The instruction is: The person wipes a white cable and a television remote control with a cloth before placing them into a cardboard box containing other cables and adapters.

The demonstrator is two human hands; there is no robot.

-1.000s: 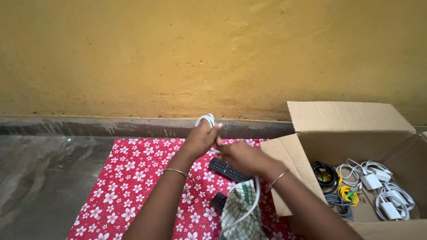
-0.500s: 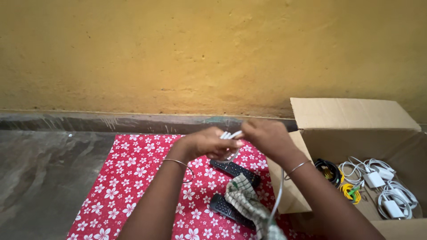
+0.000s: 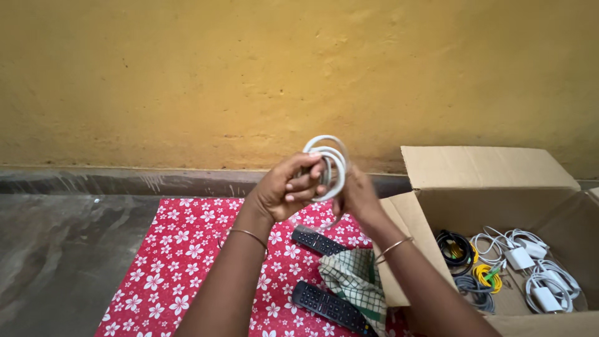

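Fingers (image 3: pixel 312 181) of the left hand (image 3: pixel 284 190) curled around a white cable coil (image 3: pixel 327 163), thumb and forefinger pinching the loops at their left side. Held up at centre frame, against the yellow wall (image 3: pixel 187 75), well above the cloth. Right hand (image 3: pixel 355 193) tucked just behind and to the right of the coil, fingers closed toward it and seemingly gripping its far side, though mostly hidden by the loops. Thin bangles on both wrists.

Below the hands, lower centre: red floral cloth (image 3: pixel 175 262) spread on a grey stone floor (image 3: pixel 56 249). On it, a black remote (image 3: pixel 315 240) lying diagonally, a second black remote (image 3: pixel 327 306) nearer the bottom edge, and a green-checked cloth (image 3: pixel 355 281) bunched between them, overlapping the lower one.

Right side of frame: open cardboard box (image 3: pixel 486 165), rear flap upright, near flap leaning toward the cloth. Inside, a black cable bundle (image 3: pixel 455 243), a yellow coiled cable (image 3: pixel 486 274), a grey cable (image 3: pixel 471 288) and white chargers with cords (image 3: pixel 530 262), all lying loose on the bottom.

Dark stone ledge (image 3: pixel 125 181) running along the foot of the wall, left to centre.
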